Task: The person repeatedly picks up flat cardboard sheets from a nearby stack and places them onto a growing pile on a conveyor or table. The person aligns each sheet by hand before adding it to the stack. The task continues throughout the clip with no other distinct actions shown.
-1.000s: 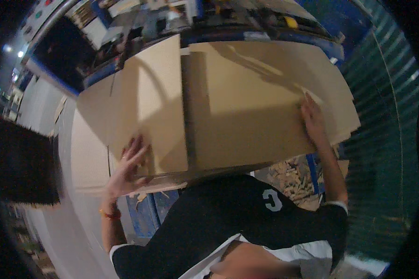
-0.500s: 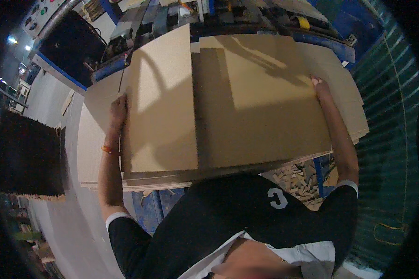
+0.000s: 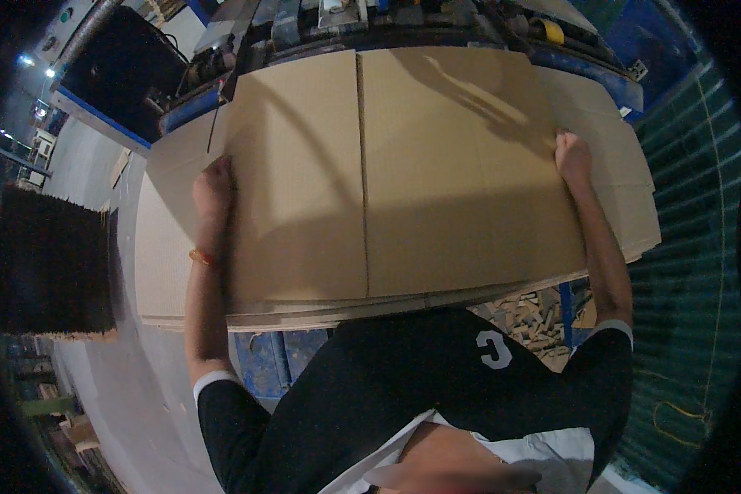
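A folded brown cardboard box blank (image 3: 461,189) lies in front of me, its two panels meeting along a narrow dark seam near the middle. My left hand (image 3: 214,189) is closed at the left panel's outer edge (image 3: 247,206), an orange band on the wrist below it. At the right edge of the blank, my right hand (image 3: 574,156) has its fingers curled round the cardboard. Parts of the fingers of both hands are out of sight. Under the blank is a stack of larger flat cardboard sheets (image 3: 169,247), showing on both sides and along the near edge.
Beyond the cardboard stands a blue and dark machine (image 3: 436,33) with a yellow part (image 3: 554,33). Cardboard scraps (image 3: 531,321) lie below the near right edge. A green corrugated wall (image 3: 692,239) borders the right; a dark stack (image 3: 53,263) stands at left.
The left panel, raised and slanted before, now lies flat, its inner edge meeting the right panel at the seam. Both hands stay at the outer edges; the left has shifted slightly right.
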The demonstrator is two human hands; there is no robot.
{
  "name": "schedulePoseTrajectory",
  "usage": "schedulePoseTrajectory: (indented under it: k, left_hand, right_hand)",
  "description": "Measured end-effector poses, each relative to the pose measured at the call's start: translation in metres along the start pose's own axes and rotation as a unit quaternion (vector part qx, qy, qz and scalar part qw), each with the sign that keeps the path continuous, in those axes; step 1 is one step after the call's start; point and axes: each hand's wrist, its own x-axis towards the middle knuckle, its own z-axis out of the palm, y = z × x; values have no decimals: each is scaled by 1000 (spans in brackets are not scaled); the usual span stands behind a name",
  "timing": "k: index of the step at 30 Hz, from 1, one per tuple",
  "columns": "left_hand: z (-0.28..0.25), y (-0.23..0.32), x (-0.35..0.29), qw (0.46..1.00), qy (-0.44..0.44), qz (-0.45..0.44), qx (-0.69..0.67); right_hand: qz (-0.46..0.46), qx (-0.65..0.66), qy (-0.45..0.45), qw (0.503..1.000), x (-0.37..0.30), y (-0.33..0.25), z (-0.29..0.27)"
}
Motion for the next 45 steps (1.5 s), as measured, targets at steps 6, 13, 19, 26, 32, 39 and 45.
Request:
schedulePoseTrajectory:
  k: [6,13,19,26,32,39,45]
  left_hand:
    - [-8,12,13,994,-67,26,85]
    - [-45,20,-81,957,-109,250,-102]
    - [-54,32,-163,923,-101,370,-12]
    - [-50,31,-121,888,-17,458,23]
    - [-34,33,-75,888,-24,460,-4]
    - [3,52,-18,899,-2,437,-4]
    - [25,107,24,911,134,388,40]
  right_hand:
    - [-21,-118,-145,982,23,-7,-16]
    - [-175,39,-180,967,-88,-44,-126]
    - [-193,18,-213,958,-145,-54,-123]
    - [-240,58,-260,934,-112,-47,-114]
    - [-256,41,-202,944,-74,-51,-82]
    - [-197,102,-198,955,-6,-52,-42]
    - [-152,-43,-39,987,24,-80,-10]
